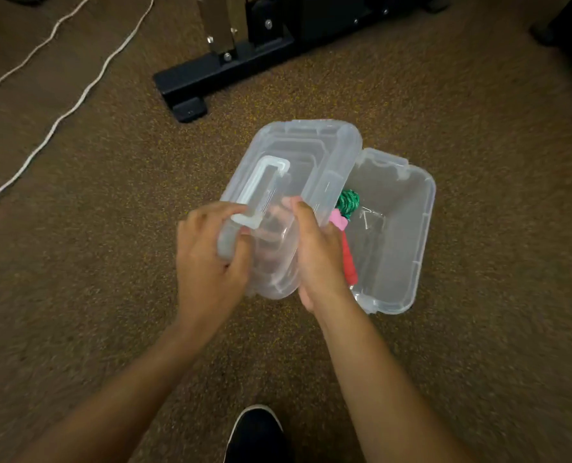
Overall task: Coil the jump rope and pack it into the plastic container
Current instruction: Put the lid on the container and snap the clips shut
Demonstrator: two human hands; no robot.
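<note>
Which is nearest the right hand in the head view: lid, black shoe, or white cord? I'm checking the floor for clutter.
From the right hand:
1. Lid, held in both hands.
2. Black shoe, below, near the bottom edge.
3. White cord, far upper left on the carpet.

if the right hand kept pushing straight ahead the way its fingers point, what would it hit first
The right hand already grips the lid. Beyond it, probably the black frame foot on the carpet, though depth is unclear.

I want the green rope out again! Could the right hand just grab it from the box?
Probably not right away: the right hand grips the lid, which partly covers the green rope in the container.
</note>
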